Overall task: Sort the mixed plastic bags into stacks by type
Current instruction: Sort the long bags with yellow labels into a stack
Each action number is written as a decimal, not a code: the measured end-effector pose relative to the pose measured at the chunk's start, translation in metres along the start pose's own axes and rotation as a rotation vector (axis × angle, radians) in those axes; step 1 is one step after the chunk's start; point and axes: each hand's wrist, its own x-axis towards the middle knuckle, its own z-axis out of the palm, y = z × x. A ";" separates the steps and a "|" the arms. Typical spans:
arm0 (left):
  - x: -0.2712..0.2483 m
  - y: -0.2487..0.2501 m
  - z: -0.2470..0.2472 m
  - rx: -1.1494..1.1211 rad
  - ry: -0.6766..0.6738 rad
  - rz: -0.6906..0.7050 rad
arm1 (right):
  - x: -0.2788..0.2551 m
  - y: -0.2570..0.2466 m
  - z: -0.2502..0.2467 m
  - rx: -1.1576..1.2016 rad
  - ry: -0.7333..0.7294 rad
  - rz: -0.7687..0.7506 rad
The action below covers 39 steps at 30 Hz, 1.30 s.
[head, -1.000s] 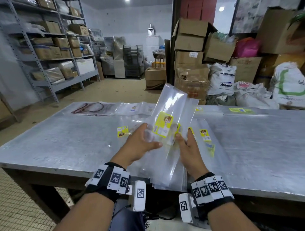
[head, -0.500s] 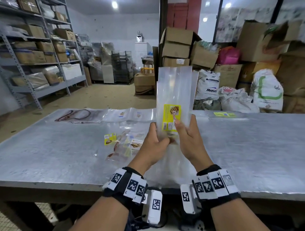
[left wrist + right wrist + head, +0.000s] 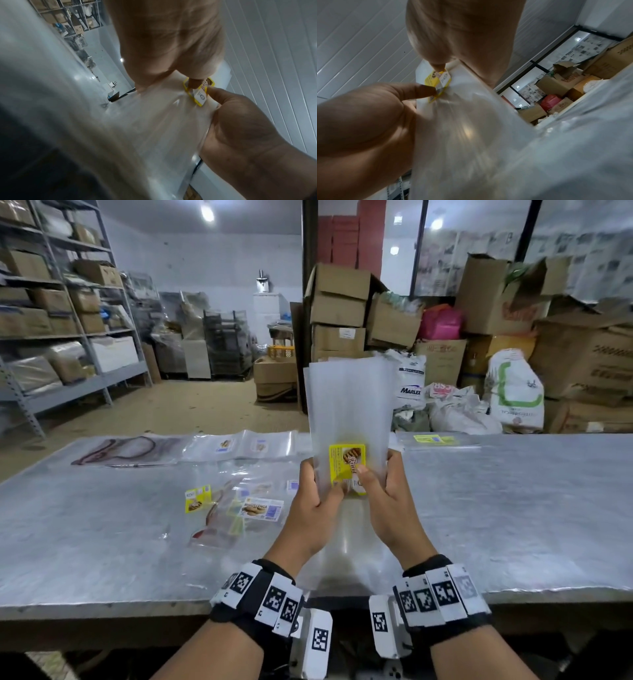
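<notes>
Head view: the left hand [image 3: 310, 501] and right hand [image 3: 387, 501] pinch a sheaf of clear bags [image 3: 349, 419] upright above the bench [image 3: 513, 508], probably to square its edges; a second ago it leaned over the bench. Unsorted bags [image 3: 236, 505] lie left of the sheaf.

Left wrist view: a thumb [image 3: 193, 82] presses the yellow label [image 3: 199, 94].

Right wrist view: both thumbs [image 3: 419, 90] pinch that label [image 3: 436, 81]

Ceiling lamps [image 3: 207, 212] light the head view evenly, its edges bowed by the wide lens, while both wrist views are dimmer, soft and blurred up close, with glare on the clear bags [image 3: 467, 129].
</notes>
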 end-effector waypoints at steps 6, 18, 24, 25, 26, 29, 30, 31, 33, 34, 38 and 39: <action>-0.008 -0.008 0.014 0.051 -0.059 -0.009 | -0.012 0.011 -0.010 0.018 0.044 0.024; 0.002 0.008 -0.024 0.071 -0.127 -0.003 | 0.004 -0.007 0.013 0.004 0.049 -0.066; 0.014 0.010 -0.101 0.313 0.025 -0.126 | -0.005 0.010 0.068 0.033 -0.025 -0.001; 0.020 0.009 -0.118 0.381 0.050 -0.144 | -0.007 0.014 0.077 0.036 -0.046 0.018; 0.025 0.008 -0.135 0.457 0.072 -0.159 | -0.009 0.019 0.085 0.038 -0.066 0.037; 0.038 -0.002 -0.187 0.747 0.098 -0.250 | -0.015 0.033 0.105 0.018 -0.095 0.076; 0.039 -0.006 -0.202 0.839 0.088 -0.294 | -0.016 0.038 0.110 0.006 -0.099 0.085; 0.041 -0.010 -0.215 0.920 0.074 -0.334 | -0.017 0.042 0.114 -0.006 -0.104 0.091; 0.043 -0.017 -0.233 1.078 0.026 -0.425 | -0.018 0.049 0.120 -0.033 -0.121 0.117; 0.044 -0.020 -0.239 1.153 -0.002 -0.473 | -0.019 0.051 0.122 -0.049 -0.137 0.130; 0.051 -0.027 -0.247 1.248 -0.035 -0.641 | -0.023 0.060 0.125 -0.085 -0.174 0.176; 0.054 -0.030 -0.248 1.223 -0.031 -0.678 | -0.024 0.062 0.125 -0.092 -0.178 0.178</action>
